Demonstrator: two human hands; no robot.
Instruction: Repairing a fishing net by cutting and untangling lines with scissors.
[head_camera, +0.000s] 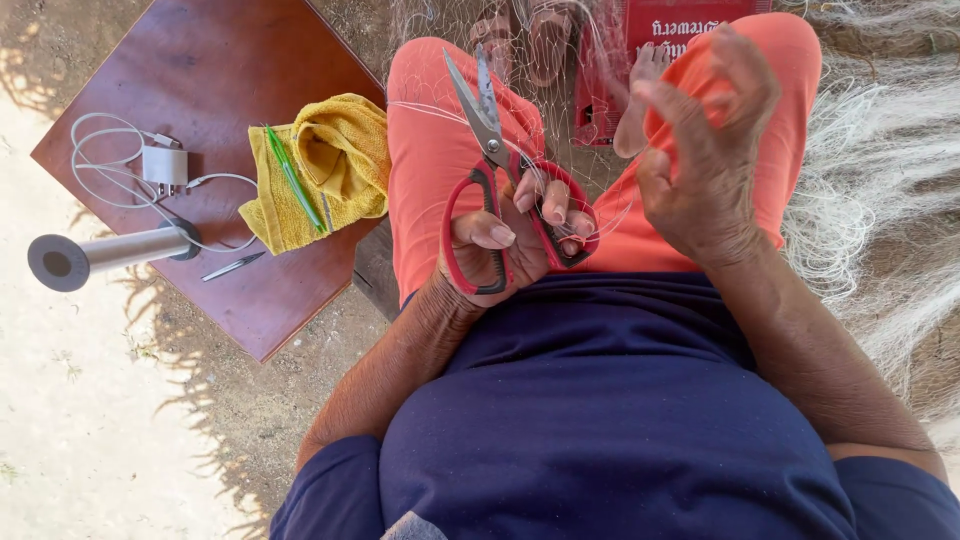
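**Scissors in one hand, fishing net in the other**

At the far left a grey spool (105, 253) lies on its side at the edge of a dark red table (215, 60). Beside it sit a white charger (164, 165) with its looped cable, and a small metal tool (232, 266) nearer the table's front edge. Further right on the table lies a crumpled yellow towel (335, 160), with a green netting needle (292, 178) resting across it.

The left hand (515, 240) is closed around the red handles of a pair of scissors (490, 150): the thumb goes through one loop and the fingers through the other. The blades point up and away over the orange-trousered left thigh, and appear nearly closed.

To the right, the right hand (705, 150) is raised above the right thigh, its fingers curled in and pinching fine strands of pale fishing net (860, 190). The net drapes across both legs and heaps on the ground at the far right. A red crate (660, 40) stands beyond the knees.
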